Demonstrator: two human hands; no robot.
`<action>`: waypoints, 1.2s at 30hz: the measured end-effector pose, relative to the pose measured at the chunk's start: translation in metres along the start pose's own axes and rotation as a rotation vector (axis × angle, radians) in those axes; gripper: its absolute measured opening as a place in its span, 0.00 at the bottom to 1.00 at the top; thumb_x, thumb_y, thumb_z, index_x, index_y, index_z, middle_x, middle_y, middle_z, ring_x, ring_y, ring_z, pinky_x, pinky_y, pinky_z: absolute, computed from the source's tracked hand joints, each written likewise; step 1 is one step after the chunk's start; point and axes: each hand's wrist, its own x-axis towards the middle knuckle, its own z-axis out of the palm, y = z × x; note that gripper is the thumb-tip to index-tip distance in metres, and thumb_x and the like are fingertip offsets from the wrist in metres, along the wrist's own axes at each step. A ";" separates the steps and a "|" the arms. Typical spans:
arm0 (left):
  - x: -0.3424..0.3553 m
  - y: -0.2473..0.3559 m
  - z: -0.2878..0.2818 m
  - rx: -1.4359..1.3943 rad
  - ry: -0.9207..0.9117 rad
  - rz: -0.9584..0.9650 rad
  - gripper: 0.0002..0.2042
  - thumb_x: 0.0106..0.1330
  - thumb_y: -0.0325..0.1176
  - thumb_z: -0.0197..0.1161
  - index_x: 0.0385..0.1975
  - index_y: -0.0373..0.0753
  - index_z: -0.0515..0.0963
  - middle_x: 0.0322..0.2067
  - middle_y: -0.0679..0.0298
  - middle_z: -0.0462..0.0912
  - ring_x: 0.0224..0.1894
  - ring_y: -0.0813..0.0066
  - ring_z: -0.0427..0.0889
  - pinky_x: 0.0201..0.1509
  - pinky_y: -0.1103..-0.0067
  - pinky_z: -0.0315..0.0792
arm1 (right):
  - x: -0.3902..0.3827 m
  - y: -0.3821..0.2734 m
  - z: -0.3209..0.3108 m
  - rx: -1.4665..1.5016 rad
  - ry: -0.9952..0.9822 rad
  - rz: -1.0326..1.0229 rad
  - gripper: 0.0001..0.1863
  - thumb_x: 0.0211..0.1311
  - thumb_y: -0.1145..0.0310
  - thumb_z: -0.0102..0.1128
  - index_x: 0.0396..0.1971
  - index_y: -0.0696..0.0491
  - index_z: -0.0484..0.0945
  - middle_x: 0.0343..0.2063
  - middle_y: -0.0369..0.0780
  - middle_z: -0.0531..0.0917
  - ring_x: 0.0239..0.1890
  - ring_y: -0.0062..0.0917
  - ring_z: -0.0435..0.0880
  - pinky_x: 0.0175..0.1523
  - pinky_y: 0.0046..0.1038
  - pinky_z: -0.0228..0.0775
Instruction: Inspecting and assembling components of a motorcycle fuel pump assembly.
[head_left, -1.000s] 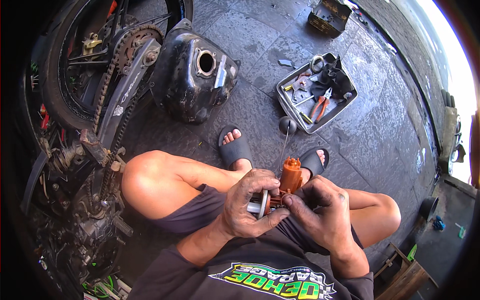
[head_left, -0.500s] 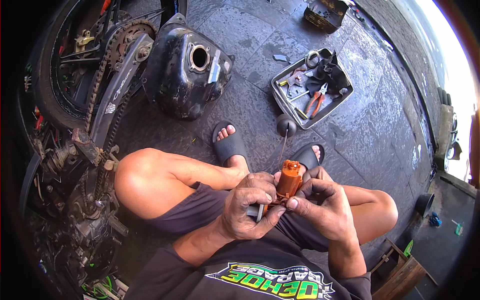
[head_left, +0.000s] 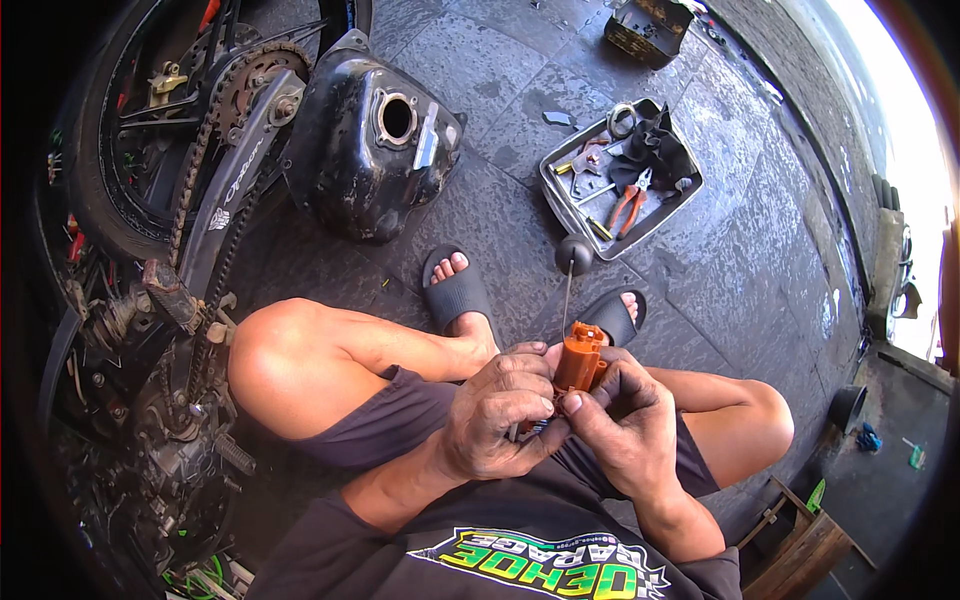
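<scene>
Both hands hold an orange-brown fuel pump [head_left: 580,360] upright over my lap. Its lower end is mostly hidden by my fingers. From it a thin metal rod runs up to a dark round float [head_left: 574,255]. My left hand [head_left: 503,410] is closed around the pump's base, where a small bit of some part shows between thumb and fingers. My right hand [head_left: 630,420] grips the other side, thumb and index finger pinched at the base. Farther off at the left lies a black fuel tank [head_left: 345,150] with a round opening in its top.
Just beyond the float sits a grey tray [head_left: 640,240] holding orange-handled pliers [head_left: 630,205], screwdrivers and a dark cloth. Left of me stands a motorcycle swingarm [head_left: 235,185] with chain and wheel. A dirty open container [head_left: 648,30] lies far off; a wooden stool [head_left: 800,560] is at lower right.
Both hands shift slightly around the pump's base; my right thumb and wrist move left. The grey flat piece that showed under my left fingers is now mostly hidden. The pump stays upright.
</scene>
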 end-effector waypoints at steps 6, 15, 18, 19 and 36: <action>-0.011 -0.001 0.009 -0.219 0.160 -0.084 0.23 0.53 0.18 0.70 0.47 0.35 0.69 0.43 0.55 0.80 0.42 0.64 0.82 0.60 0.61 0.75 | 0.001 -0.004 0.011 0.066 0.096 0.019 0.14 0.57 0.77 0.73 0.22 0.59 0.73 0.45 0.49 0.80 0.46 0.26 0.80 0.49 0.27 0.74; -0.007 0.001 -0.008 -0.359 -0.103 -0.561 0.31 0.59 0.33 0.66 0.62 0.27 0.65 0.52 0.49 0.76 0.54 0.62 0.80 0.60 0.70 0.74 | 0.001 -0.016 0.005 -0.142 0.012 -0.076 0.11 0.55 0.76 0.74 0.25 0.61 0.76 0.52 0.51 0.80 0.51 0.32 0.82 0.54 0.29 0.75; -0.009 -0.001 -0.004 -0.314 -0.072 -0.479 0.30 0.59 0.32 0.66 0.61 0.28 0.66 0.51 0.51 0.78 0.51 0.63 0.82 0.58 0.71 0.75 | -0.001 -0.023 0.001 -0.126 -0.044 -0.048 0.10 0.57 0.76 0.73 0.28 0.62 0.79 0.53 0.51 0.80 0.53 0.32 0.82 0.54 0.30 0.76; -0.008 -0.001 -0.004 -0.310 -0.061 -0.490 0.29 0.59 0.31 0.66 0.60 0.28 0.67 0.50 0.51 0.78 0.50 0.64 0.82 0.57 0.71 0.76 | -0.001 -0.024 -0.003 -0.191 -0.083 -0.042 0.08 0.59 0.76 0.72 0.31 0.62 0.80 0.52 0.51 0.80 0.52 0.32 0.83 0.54 0.31 0.77; -0.011 0.004 -0.003 -0.434 0.040 -0.620 0.24 0.56 0.26 0.61 0.54 0.27 0.72 0.42 0.59 0.79 0.40 0.79 0.78 0.46 0.79 0.74 | -0.008 -0.023 0.012 -0.329 0.064 -0.139 0.07 0.54 0.79 0.71 0.28 0.62 0.79 0.51 0.56 0.81 0.52 0.44 0.85 0.56 0.37 0.76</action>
